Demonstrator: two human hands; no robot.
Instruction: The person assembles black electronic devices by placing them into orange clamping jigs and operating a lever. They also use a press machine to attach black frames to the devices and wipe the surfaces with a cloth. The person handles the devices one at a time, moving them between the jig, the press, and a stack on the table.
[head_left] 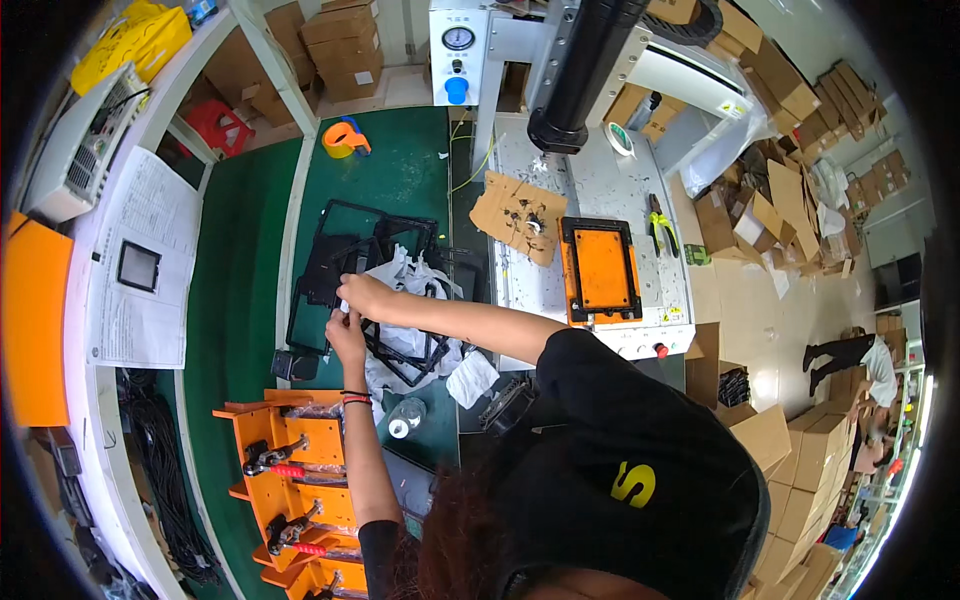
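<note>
Over a heap of black rectangular frames [345, 217] and crumpled whitish cloth or plastic wrap [405, 270], my two hands meet. My right hand [366, 297] is closed, reaching across from the right. Just below it, my left hand [347, 340] is closed too, with fingertips close to the right hand's. A small white piece [345, 307] shows between the fingers; its kind is too small to tell, and I cannot tell which hand grips it. Several frames lie on the green table beneath and beside my hands, partly covered by my right forearm.
An orange fixture [604, 268] with a black frame sits on the white press bed, beside green-handled pliers [662, 228] and cardboard scrap [515, 215]. Orange clamp jigs [320, 440] stand near left. A clear bottle [406, 417] and orange tape dispenser [346, 139] are on the table.
</note>
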